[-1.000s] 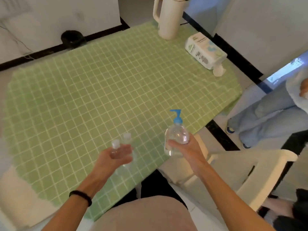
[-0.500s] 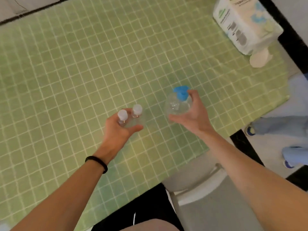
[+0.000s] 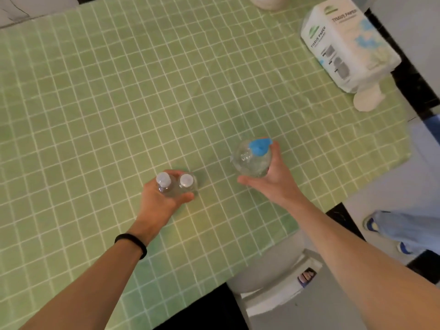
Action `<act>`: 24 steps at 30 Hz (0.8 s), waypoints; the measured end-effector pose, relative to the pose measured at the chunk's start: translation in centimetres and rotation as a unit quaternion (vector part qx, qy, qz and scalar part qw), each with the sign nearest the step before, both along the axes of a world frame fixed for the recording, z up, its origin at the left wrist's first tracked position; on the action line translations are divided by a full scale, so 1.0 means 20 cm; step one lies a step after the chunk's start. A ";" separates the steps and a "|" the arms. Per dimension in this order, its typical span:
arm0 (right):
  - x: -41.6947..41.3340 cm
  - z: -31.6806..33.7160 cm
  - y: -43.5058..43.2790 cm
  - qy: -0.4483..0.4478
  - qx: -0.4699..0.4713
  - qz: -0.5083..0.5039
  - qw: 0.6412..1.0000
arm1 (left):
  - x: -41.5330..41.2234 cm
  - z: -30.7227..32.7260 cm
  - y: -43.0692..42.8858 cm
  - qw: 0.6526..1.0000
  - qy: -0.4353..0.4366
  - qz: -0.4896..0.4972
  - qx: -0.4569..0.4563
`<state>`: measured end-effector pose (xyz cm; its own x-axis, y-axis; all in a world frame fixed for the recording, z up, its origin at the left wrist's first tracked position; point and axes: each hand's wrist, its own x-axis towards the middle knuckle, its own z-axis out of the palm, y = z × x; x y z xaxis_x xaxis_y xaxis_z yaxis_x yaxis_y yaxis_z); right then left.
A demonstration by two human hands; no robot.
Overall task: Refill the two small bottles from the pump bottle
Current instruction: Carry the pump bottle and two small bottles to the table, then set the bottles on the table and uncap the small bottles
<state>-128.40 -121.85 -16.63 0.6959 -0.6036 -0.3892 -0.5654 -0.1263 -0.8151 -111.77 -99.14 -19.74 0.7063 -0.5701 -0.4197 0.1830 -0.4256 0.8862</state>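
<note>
Two small clear bottles with white caps stand side by side over the green checked tablecloth (image 3: 119,103): one small bottle (image 3: 164,184) on the left, the other small bottle (image 3: 188,183) on the right. My left hand (image 3: 162,201) grips both together, fingers curled round them. To the right, my right hand (image 3: 273,179) holds the clear pump bottle (image 3: 250,160) with its blue pump head (image 3: 259,146), seen from above. Whether the bottles touch the cloth I cannot tell.
A white tissue paper pack (image 3: 345,44) lies at the far right of the table, with a small white object (image 3: 367,100) beside it. A pale jug base (image 3: 266,2) shows at the top edge. A white chair (image 3: 281,289) and another person's legs (image 3: 404,227) are at right.
The view tilted down over the table. Both hands moved forward over the cloth with their bottles and lowered; the grips stayed the same.
</note>
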 end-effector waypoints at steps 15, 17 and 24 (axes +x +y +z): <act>-0.69 0.25 0.39 0.074 0.026 -0.104 0.991 | -0.09 0.19 0.26 0.991 -0.052 -0.116 0.034; -0.72 0.24 0.44 0.077 0.042 -0.100 0.991 | -0.09 0.22 0.28 0.989 -0.055 -0.125 0.056; -0.49 0.21 0.39 0.092 0.048 -0.052 0.993 | -0.13 0.34 0.32 0.989 -0.052 -0.128 0.059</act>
<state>-138.10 -114.04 -12.51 0.5431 -0.6228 -0.5632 -0.7120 0.0138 -0.7020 -114.43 -92.83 -12.87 0.5880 -0.6870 -0.4269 -0.0338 -0.5482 0.8356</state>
